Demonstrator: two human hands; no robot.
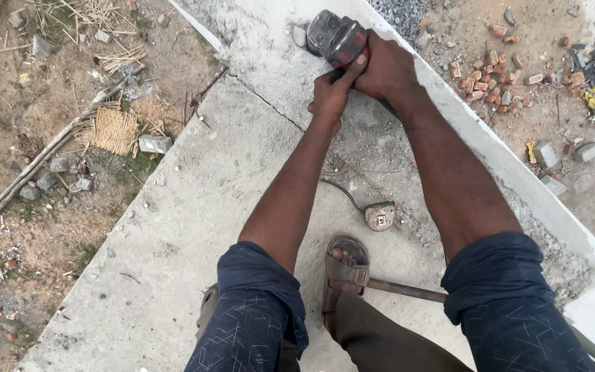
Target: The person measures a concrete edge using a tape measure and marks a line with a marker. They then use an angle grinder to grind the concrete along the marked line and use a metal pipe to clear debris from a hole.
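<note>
A red and grey angle grinder [336,38] rests on the far part of a concrete slab [194,220]. My right hand [385,67] grips its body from the right side. My left hand [330,93] holds it from below, with the thumb stretched up along the red casing. Both arms reach forward with dark blue sleeves rolled to the elbow. A thin crack [263,100] runs across the slab just left of my left hand.
A plug on a dark cord [379,215] lies by my sandalled foot [344,275], which stands on a rusty rod [408,291]. The slab drops off on both sides: dirt, straw and stones on the left, brick rubble [490,69] on the right.
</note>
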